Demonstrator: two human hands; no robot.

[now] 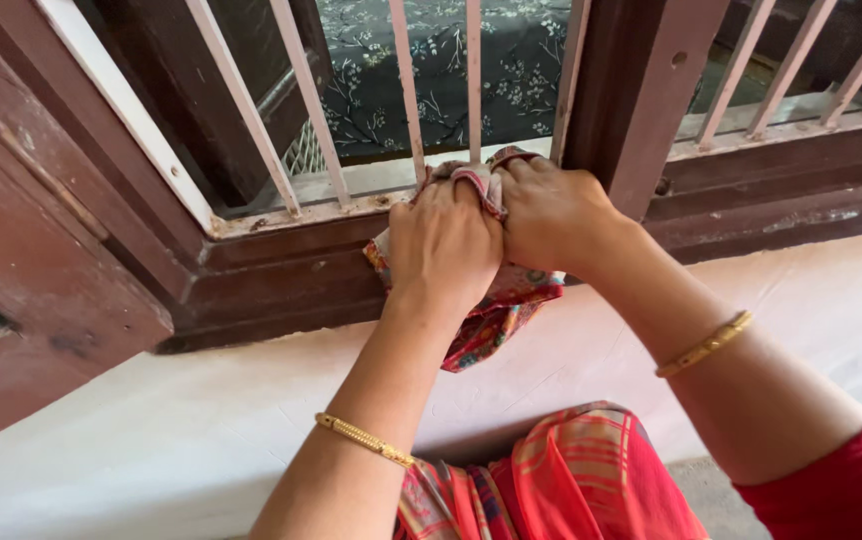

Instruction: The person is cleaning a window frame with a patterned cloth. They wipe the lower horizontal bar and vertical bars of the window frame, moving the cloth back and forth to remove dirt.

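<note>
Patterned cloth [496, 310]: bunched on wooden window sill [281, 270] at the foot of the white bars [406, 90]; left hand [443, 245] and right hand [551, 215] side by side, both clenched on it; loose end hangs toward the person.

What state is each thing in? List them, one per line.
Patterned cloth: bunched, gripped by both hands, pressed on the window sill, lower end hanging down.
Left hand: fingers closed on the cloth.
Right hand: fingers closed on the cloth, touching the left hand.
Window bars: upright, pale paint worn.
Wooden shutter: swung open at left.
Window sill: paint chipped.
</note>
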